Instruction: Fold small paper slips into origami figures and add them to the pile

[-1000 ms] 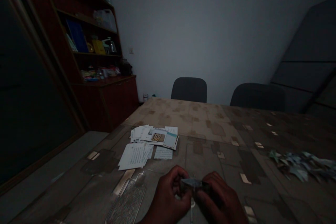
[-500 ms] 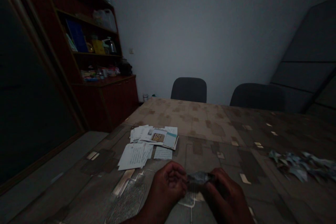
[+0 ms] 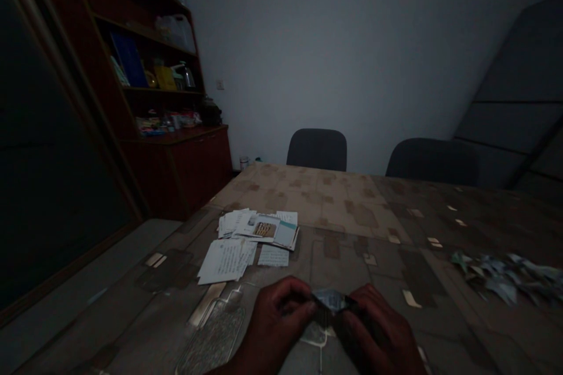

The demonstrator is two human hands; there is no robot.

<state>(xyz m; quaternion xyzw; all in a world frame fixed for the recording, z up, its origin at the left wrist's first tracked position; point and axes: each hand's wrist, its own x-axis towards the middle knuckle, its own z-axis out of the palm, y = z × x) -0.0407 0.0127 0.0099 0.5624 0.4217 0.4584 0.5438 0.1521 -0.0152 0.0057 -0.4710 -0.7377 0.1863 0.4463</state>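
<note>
Both my hands meet at the near edge of the table, low in the dim view. My left hand [image 3: 278, 321] and my right hand [image 3: 378, 334] each pinch one end of a small folded piece of paper [image 3: 331, 300], held just above the tabletop between them. The fingers of both hands are curled closed on it. A spread of white printed paper sheets [image 3: 246, 240] lies on the table ahead and to the left of my hands. A heap of small folded paper pieces [image 3: 505, 278] sits at the right.
The patterned table [image 3: 343, 211] stretches ahead. Two dark chairs [image 3: 316, 149] [image 3: 433, 161] stand at its far side. A wooden shelf cabinet [image 3: 153, 88] with books and boxes fills the left wall. A clear patterned sheet [image 3: 213, 340] lies by my left wrist.
My hands have kept hold of the folded paper and worked it between the fingers, rising slightly and then settling lower. Nothing else on the table has moved.
</note>
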